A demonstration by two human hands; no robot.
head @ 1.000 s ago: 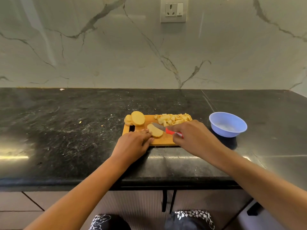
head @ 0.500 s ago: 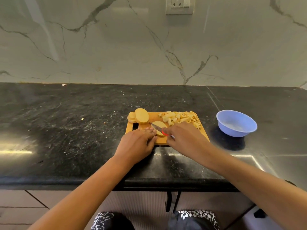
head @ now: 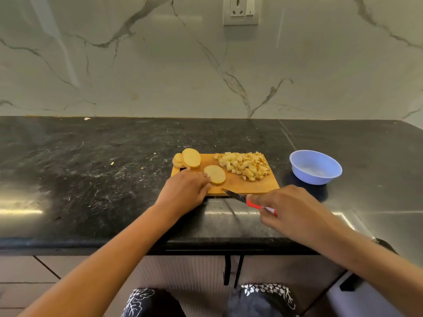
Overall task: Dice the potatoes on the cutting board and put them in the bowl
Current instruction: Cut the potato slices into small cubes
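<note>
On cutting board: potato dice heap; bowl beside, rt; L hand flat against slice, R hand round knife.

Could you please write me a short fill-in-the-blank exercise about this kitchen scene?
1. The right hand holds a knife with a ____ handle.
2. The left hand touches one potato slice on the cutting board; the other slices are stacked at the board's far ____ corner.
3. The bowl is ____ in colour.
4. The diced potato lies on the board; the bowl holds ____ of it.

Missing words: red; left; blue; none.
</note>
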